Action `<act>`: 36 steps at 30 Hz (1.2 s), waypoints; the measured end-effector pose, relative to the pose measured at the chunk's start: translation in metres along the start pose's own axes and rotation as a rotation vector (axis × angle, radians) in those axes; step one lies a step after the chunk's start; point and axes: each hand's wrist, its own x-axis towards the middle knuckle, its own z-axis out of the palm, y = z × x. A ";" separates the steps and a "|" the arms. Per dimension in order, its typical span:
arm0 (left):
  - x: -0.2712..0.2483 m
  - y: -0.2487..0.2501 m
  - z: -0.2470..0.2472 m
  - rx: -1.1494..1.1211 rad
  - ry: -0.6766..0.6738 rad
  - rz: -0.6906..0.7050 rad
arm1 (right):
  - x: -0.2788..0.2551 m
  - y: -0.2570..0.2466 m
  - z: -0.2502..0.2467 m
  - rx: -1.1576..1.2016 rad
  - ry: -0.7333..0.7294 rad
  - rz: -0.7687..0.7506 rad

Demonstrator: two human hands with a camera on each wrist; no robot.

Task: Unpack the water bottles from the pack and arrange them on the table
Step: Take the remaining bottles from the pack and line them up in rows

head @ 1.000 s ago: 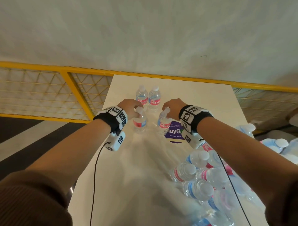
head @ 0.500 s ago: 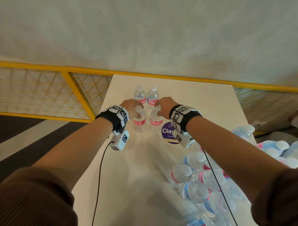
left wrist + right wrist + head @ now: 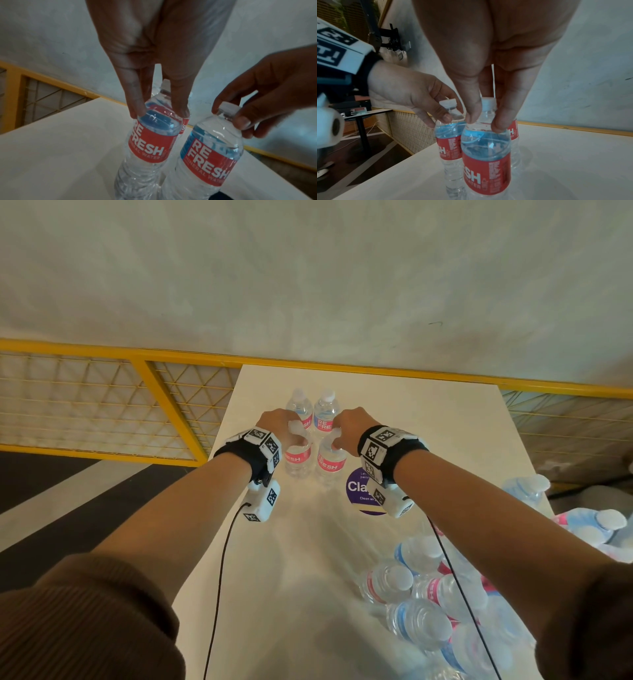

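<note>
Two clear water bottles with red labels stand upright on the white table (image 3: 428, 419), side by side. My left hand (image 3: 279, 424) pinches the neck of the left bottle (image 3: 298, 455) from above; my right hand (image 3: 349, 428) pinches the neck of the right bottle (image 3: 330, 462). In the left wrist view my fingertips (image 3: 137, 112) sit on the shoulder of the left bottle (image 3: 150, 140), with the right bottle (image 3: 211, 155) beside it. In the right wrist view my thumb and finger clasp the right bottle (image 3: 486, 159) just below its white cap. Two more bottles (image 3: 313, 412) stand right behind this pair.
The torn pack with several bottles (image 3: 431, 604) lies at the near right of the table. A purple round sticker (image 3: 359, 491) is on the tabletop under my right wrist. A yellow mesh railing (image 3: 144, 392) runs behind the table and along its left side.
Both hands have carried their bottles farther away and closer together. The two bottles now stand as a pair directly in front of the back two.
</note>
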 end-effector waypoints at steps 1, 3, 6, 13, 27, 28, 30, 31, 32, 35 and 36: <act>0.001 0.000 0.000 0.005 0.010 0.000 | 0.001 -0.002 0.001 -0.003 0.000 -0.007; 0.000 0.000 0.001 0.005 0.022 -0.004 | 0.002 -0.007 0.002 -0.015 0.000 -0.022; -0.002 0.000 0.002 0.009 0.026 0.012 | 0.004 -0.009 0.002 -0.030 -0.005 -0.021; 0.001 0.007 0.015 -0.056 -0.022 0.092 | 0.003 0.018 -0.012 -0.067 -0.032 0.074; 0.050 0.092 0.034 0.077 -0.021 0.218 | 0.015 0.085 -0.036 -0.130 -0.013 0.162; 0.053 0.094 0.034 0.093 -0.018 0.217 | 0.016 0.086 -0.036 -0.125 -0.008 0.161; 0.059 0.097 0.034 0.134 -0.028 0.202 | 0.018 0.088 -0.037 -0.118 0.002 0.155; 0.061 0.098 0.034 0.150 -0.039 0.200 | 0.020 0.090 -0.038 -0.112 0.009 0.151; 0.063 0.098 0.032 0.169 -0.047 0.212 | 0.021 0.091 -0.039 -0.110 0.012 0.146; 0.064 0.101 0.023 0.288 -0.054 0.271 | 0.024 0.094 -0.040 -0.117 0.018 0.116; 0.064 0.102 0.019 0.327 -0.055 0.276 | 0.025 0.094 -0.040 -0.117 0.021 0.112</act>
